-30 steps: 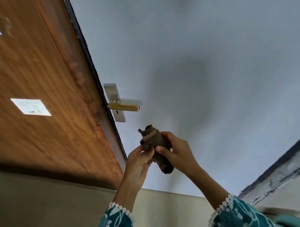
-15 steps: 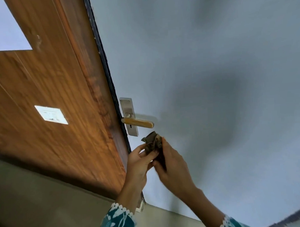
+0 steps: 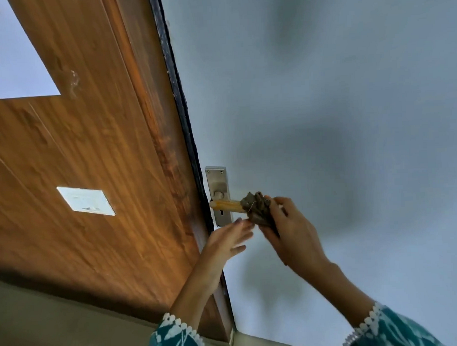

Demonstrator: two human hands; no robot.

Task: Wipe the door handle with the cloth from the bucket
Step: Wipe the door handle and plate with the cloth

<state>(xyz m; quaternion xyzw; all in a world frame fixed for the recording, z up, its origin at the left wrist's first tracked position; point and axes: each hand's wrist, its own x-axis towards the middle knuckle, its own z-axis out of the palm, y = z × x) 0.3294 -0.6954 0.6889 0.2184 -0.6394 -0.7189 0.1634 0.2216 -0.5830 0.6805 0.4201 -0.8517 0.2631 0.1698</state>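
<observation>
Two hands sit at frame centre: my right hand (image 3: 291, 230) clutches the bunched cloth (image 3: 257, 206) against the handle (image 3: 227, 206) tip; my left hand (image 3: 224, 244) hovers empty, fingers spread, beneath. Wooden panel (image 3: 92, 151) fills the left, white switch plate (image 3: 86, 201) there. Handle's long axis runs rightward from its metal plate (image 3: 218, 183).

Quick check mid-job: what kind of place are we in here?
Probably an indoor room or hallway at a doorway: a wood-grain door, a plain painted wall, and a lever door handle on a metal plate.
</observation>
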